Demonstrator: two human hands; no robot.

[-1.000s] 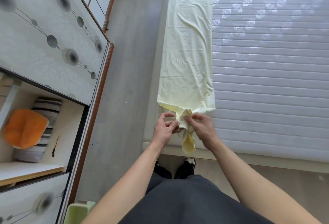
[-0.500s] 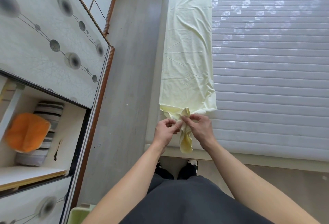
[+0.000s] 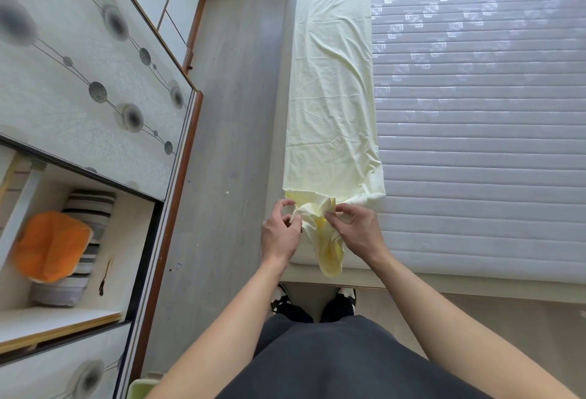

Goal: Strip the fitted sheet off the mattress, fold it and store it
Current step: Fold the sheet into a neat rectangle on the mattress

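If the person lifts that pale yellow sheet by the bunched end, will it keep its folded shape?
Probably not. The pale yellow fitted sheet looks thin and floppy: its gathered end droops over the white quilted mattress edge between the left hand and right hand. Its creases suggest light fabric, so the long strip would likely sag and unfold.

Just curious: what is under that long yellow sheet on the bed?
The sheet lies along the left edge of a bare quilted mattress, which shows beside it. Whatever sits directly beneath the cloth is covered.

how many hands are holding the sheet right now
2. The left hand pinches the bunched near end of the sheet from the left; the right hand pinches it from the right, at the mattress corner.
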